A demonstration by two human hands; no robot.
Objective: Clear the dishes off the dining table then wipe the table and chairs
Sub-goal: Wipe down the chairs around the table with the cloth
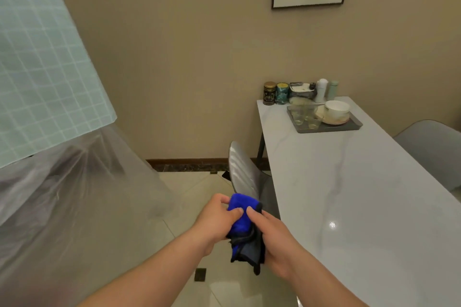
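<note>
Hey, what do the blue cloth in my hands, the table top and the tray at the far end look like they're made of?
Blue cloth: soft fuzzy fabric, likely microfibre, with a grey reverse and dark stitched edge; it bunches in both hands. Table: glossy pale stone or stone-look slab, judging by grey veins and a bright light reflection. Tray: matte dark grey, possibly plastic or silicone; hard to tell.

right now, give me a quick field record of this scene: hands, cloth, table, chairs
left hand: grips the blue cloth at its upper part
right hand: grips the same cloth lower down
cloth: blue with a dark grey side, bunched, held in the air beside the table
table: white marbled top, near part bare
tray: grey, at the far end, holding glasses and a white bowl
tins: behind the tray by the wall
chairs: grey chair at the left side, another at the right
wiping: not yet started
</note>
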